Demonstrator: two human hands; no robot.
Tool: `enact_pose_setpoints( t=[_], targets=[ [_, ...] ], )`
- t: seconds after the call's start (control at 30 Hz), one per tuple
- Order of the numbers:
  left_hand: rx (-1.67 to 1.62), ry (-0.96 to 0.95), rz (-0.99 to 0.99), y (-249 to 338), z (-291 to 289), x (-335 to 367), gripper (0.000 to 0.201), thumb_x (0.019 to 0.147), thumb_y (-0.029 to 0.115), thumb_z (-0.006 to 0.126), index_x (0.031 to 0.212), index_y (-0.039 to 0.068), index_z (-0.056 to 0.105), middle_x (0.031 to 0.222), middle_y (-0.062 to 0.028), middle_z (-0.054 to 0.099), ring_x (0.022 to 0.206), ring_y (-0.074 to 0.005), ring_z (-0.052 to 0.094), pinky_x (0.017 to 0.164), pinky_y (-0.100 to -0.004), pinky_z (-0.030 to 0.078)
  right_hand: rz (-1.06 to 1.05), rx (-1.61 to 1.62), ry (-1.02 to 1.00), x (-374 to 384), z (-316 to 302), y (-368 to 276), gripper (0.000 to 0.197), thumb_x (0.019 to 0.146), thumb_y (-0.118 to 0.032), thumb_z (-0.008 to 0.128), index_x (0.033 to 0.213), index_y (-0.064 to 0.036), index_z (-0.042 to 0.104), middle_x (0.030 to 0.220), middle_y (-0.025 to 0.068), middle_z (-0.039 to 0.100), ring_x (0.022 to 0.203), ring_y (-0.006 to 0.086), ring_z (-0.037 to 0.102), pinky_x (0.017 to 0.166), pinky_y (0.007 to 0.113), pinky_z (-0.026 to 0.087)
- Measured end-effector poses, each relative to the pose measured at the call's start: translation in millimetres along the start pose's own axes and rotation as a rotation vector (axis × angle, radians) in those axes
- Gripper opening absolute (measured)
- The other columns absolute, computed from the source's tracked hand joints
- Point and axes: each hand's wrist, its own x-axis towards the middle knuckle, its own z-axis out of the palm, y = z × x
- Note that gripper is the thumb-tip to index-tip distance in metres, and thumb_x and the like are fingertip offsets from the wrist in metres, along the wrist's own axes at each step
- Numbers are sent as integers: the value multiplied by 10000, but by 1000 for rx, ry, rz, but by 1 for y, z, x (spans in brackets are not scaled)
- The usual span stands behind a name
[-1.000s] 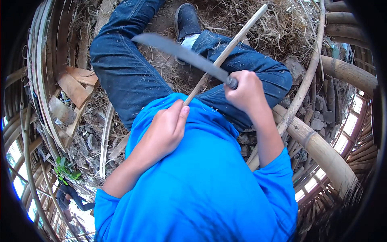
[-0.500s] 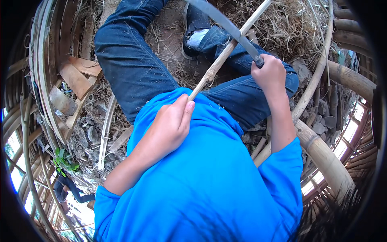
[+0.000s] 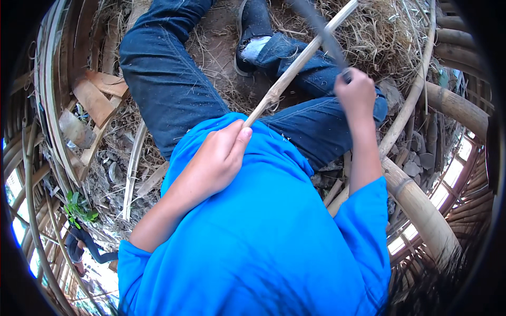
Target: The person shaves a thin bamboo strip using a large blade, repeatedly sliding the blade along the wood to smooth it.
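My left hand (image 3: pixel 225 154) is closed around the near end of a pale wooden stick (image 3: pixel 289 77), against my belly. The stick slants up to the far right, with a knot partway along. In my right hand (image 3: pixel 357 95) is the dark handle of a long machete (image 3: pixel 323 32). Its blade, blurred by motion, crosses the stick near the far end and runs out past the top edge. Whether the blade touches the stick or passes above it, I cannot tell.
My jeans-clad legs (image 3: pixel 168 79) are bent around the work. Dry shavings (image 3: pixel 377 39) heap at the far right. Thick bamboo poles (image 3: pixel 421 208) lie on the right. Wood pieces (image 3: pixel 95 100) and long slats stand on the left. Another person (image 3: pixel 79 245) is at the lower left.
My right hand has moved slightly right and the machete has shifted right along the stick toward its far end. The left hand keeps its hold; the whole view has shifted a little.
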Motion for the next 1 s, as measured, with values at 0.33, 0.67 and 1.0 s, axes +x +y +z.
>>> enact_pose_setpoints(
  t=[0.33,0.67,1.0],
  targets=[
    [159,124,74,4,7,12,250,993,188,417,842,-7,454,569,-107,415,515,-192,411,506,-360,333,76,363,-304,-52,-21,-69,162,718,-186,603,695,-33,651,672,223,608,704,414,612,650,461,495],
    [240,158,133,2,7,6,241,992,182,415,850,-10,448,550,-181,416,473,-288,432,486,-408,319,177,181,-307,-17,-16,-35,190,731,-200,603,747,-33,693,713,223,636,736,392,640,704,455,512],
    [107,49,21,6,0,1,251,999,197,403,867,-1,481,575,-52,399,522,-134,390,506,-326,334,44,231,-166,-21,-7,-42,160,726,-172,599,703,-27,660,700,212,632,723,394,633,689,442,513]
  ],
)
